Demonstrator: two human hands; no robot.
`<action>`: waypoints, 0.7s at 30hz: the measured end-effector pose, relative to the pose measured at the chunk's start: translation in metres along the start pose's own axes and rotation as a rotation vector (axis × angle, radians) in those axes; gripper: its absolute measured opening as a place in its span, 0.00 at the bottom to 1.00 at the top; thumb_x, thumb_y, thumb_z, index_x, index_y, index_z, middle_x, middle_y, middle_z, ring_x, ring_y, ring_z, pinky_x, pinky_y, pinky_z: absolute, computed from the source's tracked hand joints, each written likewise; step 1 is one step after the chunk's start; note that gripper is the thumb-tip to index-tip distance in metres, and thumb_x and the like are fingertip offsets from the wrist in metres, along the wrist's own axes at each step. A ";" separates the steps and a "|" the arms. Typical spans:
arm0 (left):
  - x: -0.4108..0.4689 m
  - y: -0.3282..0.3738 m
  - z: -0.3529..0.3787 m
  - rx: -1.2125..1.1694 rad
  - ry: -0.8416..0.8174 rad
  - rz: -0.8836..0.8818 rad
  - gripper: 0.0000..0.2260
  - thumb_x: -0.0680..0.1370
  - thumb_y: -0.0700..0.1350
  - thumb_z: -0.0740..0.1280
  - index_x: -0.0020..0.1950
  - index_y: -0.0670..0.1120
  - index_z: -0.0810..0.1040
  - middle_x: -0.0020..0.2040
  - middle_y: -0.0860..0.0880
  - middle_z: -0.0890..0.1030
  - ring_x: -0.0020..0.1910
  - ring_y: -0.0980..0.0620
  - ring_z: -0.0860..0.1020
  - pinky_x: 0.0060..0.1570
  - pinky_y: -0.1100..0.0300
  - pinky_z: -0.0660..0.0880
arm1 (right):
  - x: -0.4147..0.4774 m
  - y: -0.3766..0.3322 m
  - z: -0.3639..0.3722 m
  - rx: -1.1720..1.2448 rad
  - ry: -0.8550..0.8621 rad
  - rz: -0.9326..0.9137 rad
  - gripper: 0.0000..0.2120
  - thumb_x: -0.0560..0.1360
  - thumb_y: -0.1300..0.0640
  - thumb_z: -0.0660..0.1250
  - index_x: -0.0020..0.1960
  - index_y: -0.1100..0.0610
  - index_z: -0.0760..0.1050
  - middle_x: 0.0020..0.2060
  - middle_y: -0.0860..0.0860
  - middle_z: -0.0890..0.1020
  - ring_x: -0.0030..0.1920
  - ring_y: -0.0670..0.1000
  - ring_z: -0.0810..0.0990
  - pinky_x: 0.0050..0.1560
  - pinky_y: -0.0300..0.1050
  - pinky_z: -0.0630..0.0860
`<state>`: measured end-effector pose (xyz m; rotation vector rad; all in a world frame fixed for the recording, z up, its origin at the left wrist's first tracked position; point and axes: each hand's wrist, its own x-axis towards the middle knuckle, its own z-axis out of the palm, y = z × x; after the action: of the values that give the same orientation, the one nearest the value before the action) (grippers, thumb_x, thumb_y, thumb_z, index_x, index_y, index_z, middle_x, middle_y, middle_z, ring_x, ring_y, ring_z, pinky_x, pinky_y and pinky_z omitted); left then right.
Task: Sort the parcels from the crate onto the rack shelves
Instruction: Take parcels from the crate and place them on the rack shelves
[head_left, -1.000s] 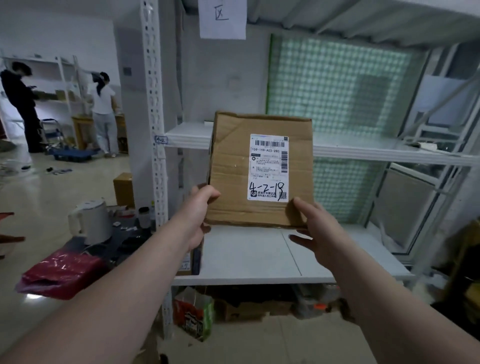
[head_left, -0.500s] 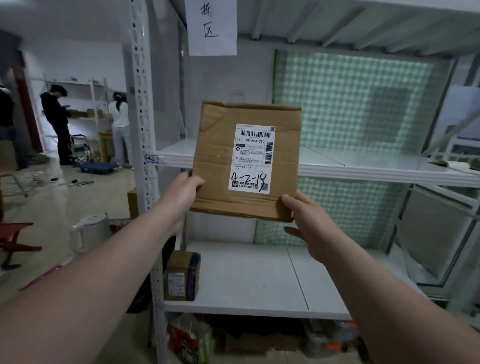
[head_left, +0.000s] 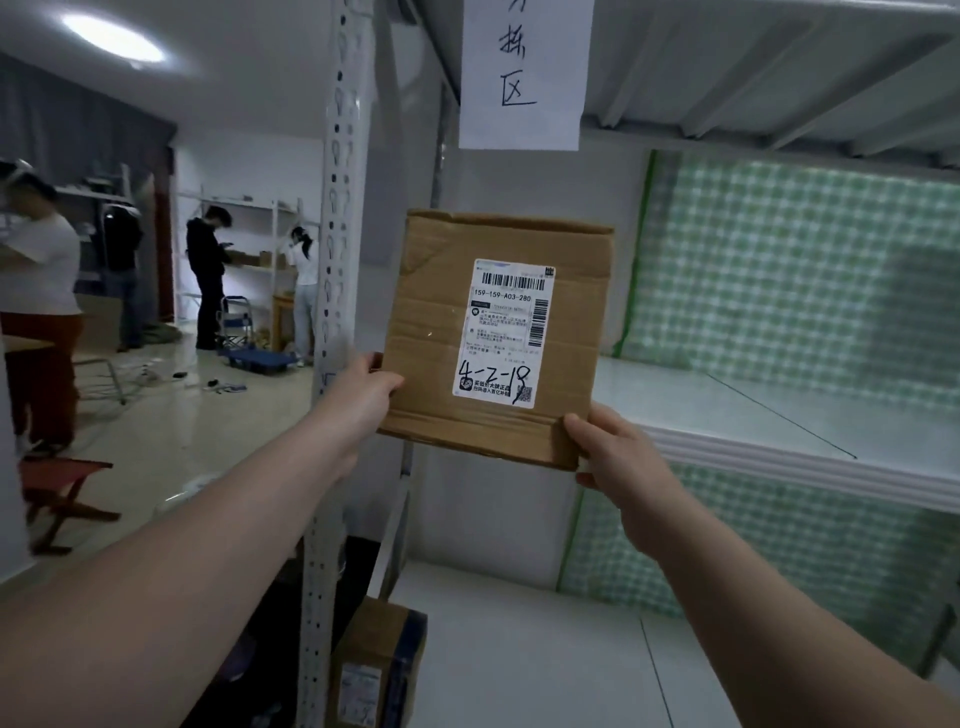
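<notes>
- Parcel, a flat brown carton, is held upright in the air in front of the rack, level with the middle shelf and not resting on it.
- Its white label faces the camera, with a barcode, "159-159-A03-280" and a handwritten "4-2-18".
- Left hand grips the parcel's lower left edge, just beside the post.
- Right hand pinches the lower right corner, thumb on the front face.
- A paper sign hangs above the parcel.
- A small box stands on the lower shelf, by the post.
- Far left, several people stand near other racks and a blue trolley.
</notes>
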<state>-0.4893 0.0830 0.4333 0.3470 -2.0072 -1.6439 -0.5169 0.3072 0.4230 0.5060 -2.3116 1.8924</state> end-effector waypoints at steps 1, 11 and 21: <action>0.013 0.000 0.002 0.005 -0.003 0.005 0.15 0.81 0.45 0.58 0.68 0.47 0.67 0.59 0.45 0.76 0.56 0.46 0.74 0.55 0.52 0.71 | 0.011 0.001 0.002 -0.014 -0.007 -0.024 0.11 0.82 0.59 0.60 0.46 0.46 0.77 0.41 0.40 0.79 0.40 0.39 0.75 0.41 0.35 0.69; 0.080 -0.005 0.033 0.030 0.049 0.084 0.19 0.80 0.41 0.61 0.71 0.47 0.65 0.60 0.48 0.75 0.56 0.49 0.74 0.54 0.57 0.72 | 0.103 0.016 0.003 -0.056 -0.060 -0.102 0.10 0.82 0.58 0.60 0.55 0.47 0.78 0.47 0.44 0.81 0.45 0.40 0.76 0.43 0.36 0.70; 0.142 -0.024 0.049 0.156 0.114 0.149 0.23 0.79 0.39 0.61 0.72 0.52 0.65 0.60 0.52 0.75 0.54 0.53 0.74 0.51 0.60 0.70 | 0.196 0.051 0.021 -0.161 -0.161 -0.215 0.15 0.79 0.58 0.60 0.58 0.42 0.79 0.55 0.43 0.82 0.57 0.48 0.78 0.53 0.42 0.71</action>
<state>-0.6374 0.0468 0.4364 0.3305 -2.0283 -1.3516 -0.7152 0.2595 0.4282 0.8760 -2.3676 1.6075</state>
